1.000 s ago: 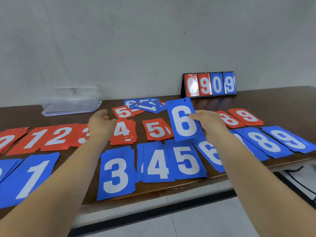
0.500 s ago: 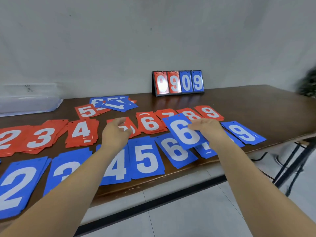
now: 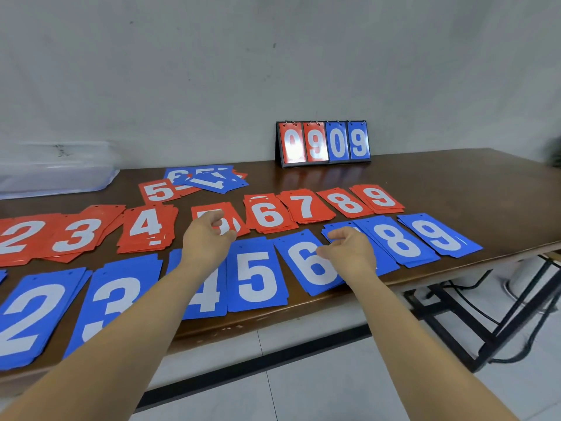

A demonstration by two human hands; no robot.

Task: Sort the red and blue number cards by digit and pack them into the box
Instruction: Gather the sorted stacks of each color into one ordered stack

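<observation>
Bare left hand (image 3: 206,243) — bare right hand (image 3: 349,253)

Soft, even indoor light; no hard shadows. Glare whites out the leftmost red card of the black flip scoreboard (image 3: 323,144), upper centre; the glossy brown wooden tabletop (image 3: 455,183) below carries faint red-blue reflections. Motion blur smears the left hand (image 3: 208,241) and right hand (image 3: 349,250), mid-frame. The clear plastic box (image 3: 57,171), left edge, looks soft. Wide-angle stretch at lower corners.
</observation>
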